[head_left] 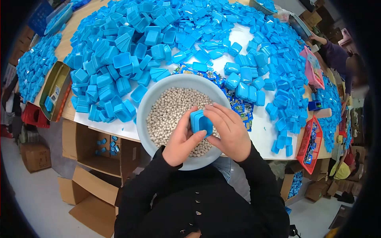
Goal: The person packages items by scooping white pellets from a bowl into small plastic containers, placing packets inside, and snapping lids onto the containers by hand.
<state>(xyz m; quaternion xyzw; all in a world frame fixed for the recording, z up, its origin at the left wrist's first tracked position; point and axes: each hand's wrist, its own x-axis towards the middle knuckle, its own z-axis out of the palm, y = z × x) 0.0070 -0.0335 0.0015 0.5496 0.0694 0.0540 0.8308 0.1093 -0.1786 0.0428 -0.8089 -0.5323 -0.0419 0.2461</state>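
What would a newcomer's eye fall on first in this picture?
Probably the huge heap of blue boxes, spread over most of the table. Next, perhaps, the round tub of pale pellets at the table's near edge. Above those pellets, the left hand and right hand together hold an open box.

A hollow, rounded-edged blue box [198,121] is held tilted between both hands [231,134] above pale pellets [170,111].

The held box [197,121] is bright blue, the basin [142,115] pale blue-grey, the pellets [170,113] beige
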